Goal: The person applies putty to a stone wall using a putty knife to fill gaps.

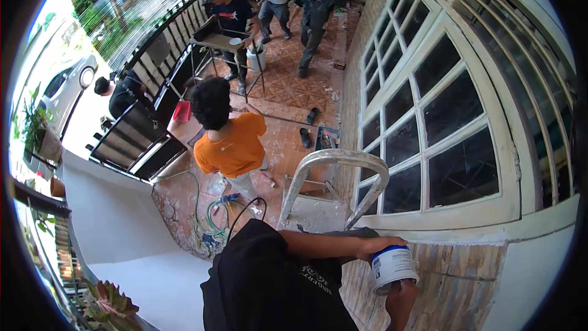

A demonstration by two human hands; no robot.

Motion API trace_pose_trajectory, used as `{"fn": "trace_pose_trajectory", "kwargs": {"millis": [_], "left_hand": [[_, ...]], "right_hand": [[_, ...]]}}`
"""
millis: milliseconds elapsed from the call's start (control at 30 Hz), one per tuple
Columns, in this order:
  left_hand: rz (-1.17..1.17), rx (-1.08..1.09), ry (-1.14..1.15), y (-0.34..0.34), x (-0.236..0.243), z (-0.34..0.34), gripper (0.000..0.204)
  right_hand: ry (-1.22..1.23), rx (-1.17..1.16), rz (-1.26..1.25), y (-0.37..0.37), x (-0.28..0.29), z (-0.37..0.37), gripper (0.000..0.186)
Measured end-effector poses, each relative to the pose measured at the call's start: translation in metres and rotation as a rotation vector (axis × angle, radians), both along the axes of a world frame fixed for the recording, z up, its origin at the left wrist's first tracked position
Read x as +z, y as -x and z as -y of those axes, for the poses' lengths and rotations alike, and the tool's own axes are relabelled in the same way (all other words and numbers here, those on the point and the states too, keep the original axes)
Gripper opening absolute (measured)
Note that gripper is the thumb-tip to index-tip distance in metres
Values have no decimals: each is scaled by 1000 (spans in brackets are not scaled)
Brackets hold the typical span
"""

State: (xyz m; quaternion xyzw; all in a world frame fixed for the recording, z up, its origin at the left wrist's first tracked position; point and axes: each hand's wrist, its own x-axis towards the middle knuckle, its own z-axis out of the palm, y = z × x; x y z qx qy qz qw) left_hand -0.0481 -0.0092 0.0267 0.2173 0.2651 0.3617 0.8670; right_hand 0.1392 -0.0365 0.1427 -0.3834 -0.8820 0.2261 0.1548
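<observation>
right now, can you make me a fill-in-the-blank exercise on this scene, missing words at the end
The left hand grips a plastic bucket with a body coloured ____.
The nearest co-worker wears a shirt coloured ____.
In the picture, the paned window is on the ____ side of the stepladder.

Missing words: white; orange; right.

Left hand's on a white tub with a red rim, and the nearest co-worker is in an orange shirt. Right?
Not quite: the white tub is blue-rimmed, not red-rimmed, as the head view shows. The left hand is on it, and the nearest co-worker is in an orange shirt, as you said.
</observation>
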Motion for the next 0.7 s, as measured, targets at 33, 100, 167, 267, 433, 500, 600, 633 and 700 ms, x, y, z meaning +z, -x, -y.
{"fn": "trace_pose_trajectory", "kwargs": {"millis": [33,100,167,267,433,500,600,633,700], "left_hand": [[7,0,1,-2,-1,0,64],[15,34,3,-4,-3,1,64],[15,57,15,-4,-4,3,65],[15,128,17,-5,-5,2,65],[33,131,-6,-7,-11,-1,64],[87,107,4,-12,-13,-2,61],[106,104,-12,-10,-8,0,59],[108,112,-14,-13,-10,-1,59],[80,195,-31,-24,-16,-5,62]], "right_hand": [[-1,21,1,0,0,-2,15],[48,-14,8,-3,0,-5,17],[73,-1,70,-10,0,-12,18],[120,-46,128,-15,4,-12,28],[90,-72,102,-9,23,-11,36],[187,-154,141,-13,28,-16,39],[95,-137,86,-21,21,-22,41],[93,-129,89,-19,25,-21,41],[130,-204,125,-13,34,-16,44]]}}
